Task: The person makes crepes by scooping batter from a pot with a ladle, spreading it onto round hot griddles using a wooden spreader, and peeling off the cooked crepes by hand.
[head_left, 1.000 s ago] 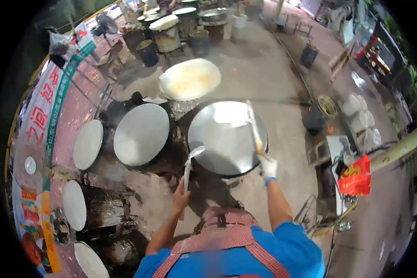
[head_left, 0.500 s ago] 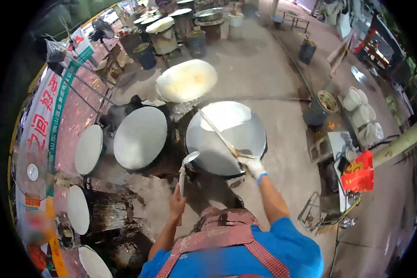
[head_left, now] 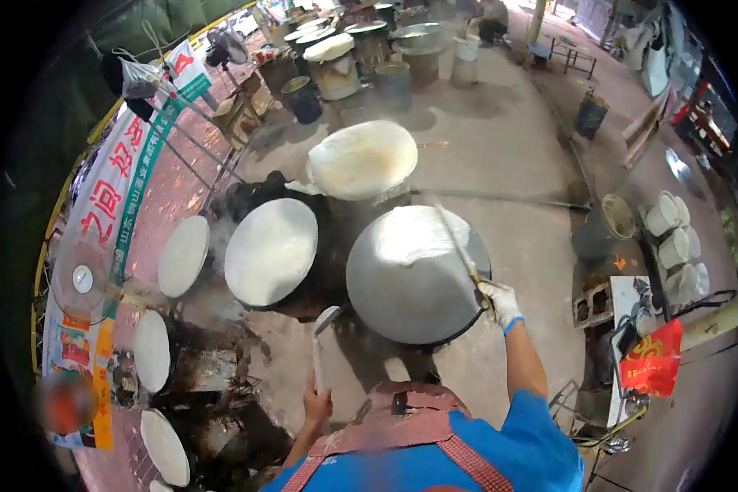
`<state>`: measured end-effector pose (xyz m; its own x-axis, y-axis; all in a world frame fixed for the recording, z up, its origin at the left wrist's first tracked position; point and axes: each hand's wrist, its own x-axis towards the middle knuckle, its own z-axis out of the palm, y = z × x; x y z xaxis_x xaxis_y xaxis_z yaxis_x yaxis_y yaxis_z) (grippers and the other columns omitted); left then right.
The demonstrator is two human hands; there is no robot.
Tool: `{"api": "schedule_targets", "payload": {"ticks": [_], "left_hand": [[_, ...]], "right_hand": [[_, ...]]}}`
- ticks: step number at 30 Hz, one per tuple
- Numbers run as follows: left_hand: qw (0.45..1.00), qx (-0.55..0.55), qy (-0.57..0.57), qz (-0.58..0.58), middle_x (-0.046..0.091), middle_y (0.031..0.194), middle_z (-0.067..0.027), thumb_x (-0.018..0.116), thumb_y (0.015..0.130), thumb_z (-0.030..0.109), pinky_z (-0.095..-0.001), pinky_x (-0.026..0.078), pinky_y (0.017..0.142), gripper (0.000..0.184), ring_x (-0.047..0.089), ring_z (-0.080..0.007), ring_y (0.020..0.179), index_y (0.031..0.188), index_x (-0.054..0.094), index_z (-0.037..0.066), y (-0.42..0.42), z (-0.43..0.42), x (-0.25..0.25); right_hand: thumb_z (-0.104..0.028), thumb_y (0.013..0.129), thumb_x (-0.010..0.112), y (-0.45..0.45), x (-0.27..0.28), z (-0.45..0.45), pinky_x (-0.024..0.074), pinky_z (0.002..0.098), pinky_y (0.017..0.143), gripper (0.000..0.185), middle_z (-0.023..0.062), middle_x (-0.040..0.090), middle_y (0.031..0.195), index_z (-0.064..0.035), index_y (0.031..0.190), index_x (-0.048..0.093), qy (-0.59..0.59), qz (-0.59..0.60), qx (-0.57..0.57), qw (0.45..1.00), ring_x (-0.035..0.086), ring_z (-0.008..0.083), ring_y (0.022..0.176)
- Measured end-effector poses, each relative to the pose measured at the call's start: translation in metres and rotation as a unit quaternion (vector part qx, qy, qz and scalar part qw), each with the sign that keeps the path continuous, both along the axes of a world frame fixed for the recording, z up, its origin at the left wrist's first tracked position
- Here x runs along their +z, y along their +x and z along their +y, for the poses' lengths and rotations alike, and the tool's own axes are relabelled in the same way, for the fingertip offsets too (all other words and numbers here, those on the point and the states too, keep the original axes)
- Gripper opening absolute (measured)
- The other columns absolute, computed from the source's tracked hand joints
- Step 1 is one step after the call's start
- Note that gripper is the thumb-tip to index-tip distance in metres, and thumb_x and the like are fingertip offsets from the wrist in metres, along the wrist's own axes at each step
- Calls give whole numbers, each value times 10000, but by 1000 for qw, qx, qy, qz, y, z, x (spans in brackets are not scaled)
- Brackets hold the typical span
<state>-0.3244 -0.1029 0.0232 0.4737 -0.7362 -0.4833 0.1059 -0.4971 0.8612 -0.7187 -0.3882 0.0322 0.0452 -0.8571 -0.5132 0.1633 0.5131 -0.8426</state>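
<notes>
Stick (head_left: 457, 243) now farther right over griddle (head_left: 410, 299) ahead, clasped by right hand (head_left: 503, 302), ladle (head_left: 318, 357) by left hand (head_left: 316, 404)

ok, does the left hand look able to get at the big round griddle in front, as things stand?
Probably yes, at least with the ladle: the left hand grips its handle, the scoop end sits just off the round griddle, and nothing visible blocks that gap.

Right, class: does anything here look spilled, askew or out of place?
Three oddities: only the right hand is gloved; a pale flap juts left of the pancake pile, breaking its round outline; and an orange scrap lies on the floor near a bucket, as if dropped.
</notes>
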Motion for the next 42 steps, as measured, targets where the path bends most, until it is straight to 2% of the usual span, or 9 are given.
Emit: {"api": "schedule_targets", "payload": {"ticks": [5,11,16,21,28,34,37,39,42], "left_hand": [[995,69,42,56,456,575,-15,518,742,-7,-265,351,345,726,428,-112,406,1397,251,157,-6,33,-31],[994,81,37,68,511,645,-44,533,743,-33,-267,372,354,714,461,-128,426,1376,265,159,-1,73,-50],[986,126,77,71,496,627,-46,540,756,-17,-279,361,336,712,451,-137,404,1379,256,178,-16,63,-31],[986,143,73,53,484,629,-42,562,748,-12,-282,369,340,710,459,-146,405,1369,292,204,-19,77,-33],[979,173,64,87,468,612,-39,533,746,-32,-276,355,339,713,442,-129,418,1367,258,184,-24,79,-38],[980,176,77,48,417,567,-35,520,743,-70,-286,327,337,726,423,-138,401,1363,238,181,-27,101,-42],[968,218,102,74,418,559,-38,504,754,-81,-286,317,335,735,410,-143,398,1376,237,207,-38,92,-24],[963,235,97,84,411,551,-36,506,754,-80,-287,318,335,732,407,-141,395,1373,238,204,-39,95,-28],[969,226,71,66,455,615,-47,507,754,-89,-264,329,351,760,422,-120,437,1391,214,206,-34,113,-58]], "right_hand": [[-260,759,640,28,21,23,268,235,338,268,-4,538,579,-73,946,678,94,15,223,970,414,72,397],[-206,712,686,15,26,-49,313,244,369,250,9,563,605,-54,910,675,24,16,83,996,438,84,423],[-224,699,704,13,9,-8,261,255,319,205,-9,503,543,-79,838,665,98,26,286,953,377,84,357],[-266,741,639,1,28,-64,250,233,334,261,-12,470,526,-67,908,662,7,95,144,985,382,73,370],[-229,693,700,-3,25,-28,253,264,314,182,0,468,493,-74,772,647,124,71,346,927,385,86,348],[-249,647,723,27,-16,-125,263,263,324,202,-14,488,508,-66,705,662,-101,98,273,952,417,94,369],[-177,672,665,27,-12,-101,284,270,330,137,6,480,519,-45,679,626,-107,82,374,918,413,93,375],[-240,663,721,4,8,-75,243,250,308,253,2,491,508,-53,827,674,71,87,428,897,387,77,355],[-218,679,698,-24,28,-63,236,249,304,238,21,513,528,-50,846,677,86,114,398,906,367,82,339]]}}
